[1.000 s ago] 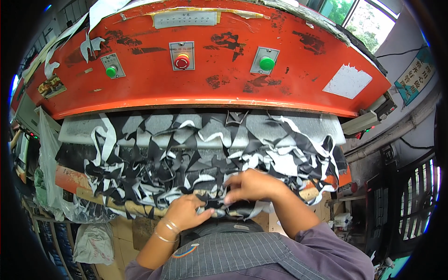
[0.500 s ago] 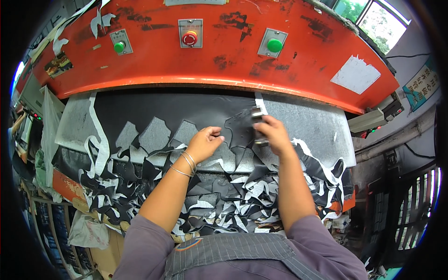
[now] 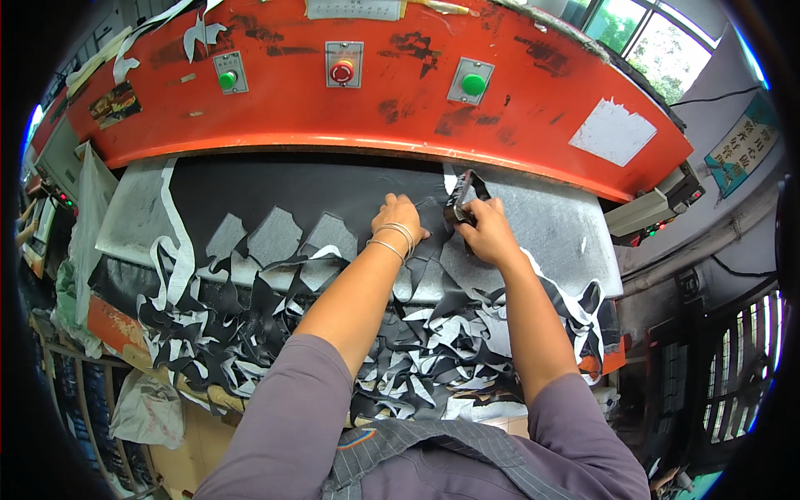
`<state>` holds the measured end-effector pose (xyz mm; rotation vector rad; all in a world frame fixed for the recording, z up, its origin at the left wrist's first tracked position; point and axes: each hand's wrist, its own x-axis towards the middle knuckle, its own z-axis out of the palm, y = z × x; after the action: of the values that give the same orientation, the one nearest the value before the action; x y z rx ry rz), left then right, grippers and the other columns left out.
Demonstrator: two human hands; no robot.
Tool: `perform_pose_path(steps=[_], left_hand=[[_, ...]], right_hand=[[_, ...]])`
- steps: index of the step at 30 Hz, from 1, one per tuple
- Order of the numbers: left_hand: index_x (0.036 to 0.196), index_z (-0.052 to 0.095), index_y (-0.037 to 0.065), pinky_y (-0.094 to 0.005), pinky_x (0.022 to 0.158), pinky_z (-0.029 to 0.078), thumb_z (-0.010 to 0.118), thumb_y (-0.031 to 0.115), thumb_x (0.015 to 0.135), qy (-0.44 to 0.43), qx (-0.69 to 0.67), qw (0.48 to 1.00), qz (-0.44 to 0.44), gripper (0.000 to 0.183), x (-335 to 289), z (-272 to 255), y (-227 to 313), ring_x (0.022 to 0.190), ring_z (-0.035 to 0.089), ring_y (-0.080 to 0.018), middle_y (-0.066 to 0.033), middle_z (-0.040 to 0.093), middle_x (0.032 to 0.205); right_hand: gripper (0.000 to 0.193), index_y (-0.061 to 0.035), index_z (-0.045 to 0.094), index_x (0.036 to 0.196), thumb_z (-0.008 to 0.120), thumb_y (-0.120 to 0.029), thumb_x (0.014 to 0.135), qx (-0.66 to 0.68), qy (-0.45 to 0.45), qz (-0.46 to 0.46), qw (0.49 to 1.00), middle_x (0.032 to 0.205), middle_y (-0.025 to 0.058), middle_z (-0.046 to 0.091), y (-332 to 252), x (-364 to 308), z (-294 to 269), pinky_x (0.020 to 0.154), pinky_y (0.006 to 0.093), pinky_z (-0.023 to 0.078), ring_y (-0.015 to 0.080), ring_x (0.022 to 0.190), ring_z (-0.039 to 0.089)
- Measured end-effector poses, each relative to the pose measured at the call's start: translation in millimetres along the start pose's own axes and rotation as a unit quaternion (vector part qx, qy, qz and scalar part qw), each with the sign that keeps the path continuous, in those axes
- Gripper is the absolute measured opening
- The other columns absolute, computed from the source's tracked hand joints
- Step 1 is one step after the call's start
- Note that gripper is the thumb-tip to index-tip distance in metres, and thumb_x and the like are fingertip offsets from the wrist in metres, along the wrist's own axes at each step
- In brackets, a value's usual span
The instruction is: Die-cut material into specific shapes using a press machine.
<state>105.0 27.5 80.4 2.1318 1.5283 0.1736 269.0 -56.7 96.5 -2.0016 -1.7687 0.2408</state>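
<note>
Scraps (image 3: 417,354) lie heaped along the worktop's (image 3: 546,229) near side. A black sheet (image 3: 308,187), gaps cut in its near edge, lies left to middle. The left hand (image 3: 398,218) is at the sheet's right part; whether its fingers grip anything cannot be told. The right hand (image 3: 490,233) has fingers gripping a dark frame-shaped tool (image 3: 455,207), tilted, at the sheet's right edge.

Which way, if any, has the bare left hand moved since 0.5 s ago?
Yes. Against the round red button on the orange-red metal machine, the left hand shifted right and forward.
</note>
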Motion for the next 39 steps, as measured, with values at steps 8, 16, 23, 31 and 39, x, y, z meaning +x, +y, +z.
perform_pose_path(steps=[8,16,23,31,39], left_hand=[[0.095,0.067,0.007,-0.0418,0.092,0.045,0.064,0.04,0.086,0.053,-0.014,0.995,0.087,0.035,-9.8,27.1,-37.6,0.108,0.056,-0.0341,-0.0139,0.062,0.108],[0.075,0.057,0.007,-0.0414,0.072,0.042,0.069,0.025,0.08,-0.108,-0.253,0.805,0.525,0.023,-165.1,23.4,-41.9,0.082,0.051,-0.03,-0.0111,0.052,0.077],[0.115,0.06,0.003,-0.0398,0.095,0.043,0.073,0.028,0.079,-0.097,-0.243,0.898,0.353,0.046,-156.2,-24.0,-77.9,0.105,0.058,-0.032,-0.0159,0.063,0.111],[0.111,0.054,0.008,-0.0458,0.102,0.028,0.066,0.024,0.081,0.188,-0.116,0.972,0.076,0.036,-82.8,9.1,-109.4,0.123,0.047,-0.0289,-0.0152,0.057,0.125],[0.113,0.055,0.007,-0.0435,0.087,0.041,0.066,0.02,0.081,0.248,-0.03,0.967,0.045,0.036,-63.2,-18.3,-121.0,0.104,0.056,-0.031,-0.0131,0.063,0.108]], right_hand=[[0.032,-0.0096,0.063,0.107,0.07,-0.021,0.078,-0.109,0.022,-0.077,0.991,0.125,0.0044,0.055,21.9,22.3,52.5,0.096,0.0468,0.037,0.0276,0.123,0.042],[0.034,-0.0171,0.065,0.111,0.07,-0.027,0.079,-0.176,0.111,-0.042,0.977,0.136,0.017,0.046,21.2,15.6,40.7,0.103,0.0504,0.032,0.0396,0.132,0.033],[0.036,-0.0165,0.068,0.111,0.074,-0.028,0.077,-0.038,0.003,-0.062,0.997,0.139,0.0245,0.039,26.8,19.8,44.6,0.105,0.0462,0.033,0.0429,0.123,0.039],[0.041,-0.0176,0.066,0.116,0.075,-0.025,0.077,0.014,-0.173,-0.311,0.935,0.142,0.0224,0.037,-43.0,86.5,71.6,0.106,0.044,0.034,0.0401,0.125,0.038],[0.077,-0.0137,0.045,0.139,0.078,-0.035,0.073,0.108,-0.119,-0.234,0.959,0.141,0.0176,0.045,4.1,94.7,83.7,0.11,0.0453,0.028,0.0365,0.129,0.041]])
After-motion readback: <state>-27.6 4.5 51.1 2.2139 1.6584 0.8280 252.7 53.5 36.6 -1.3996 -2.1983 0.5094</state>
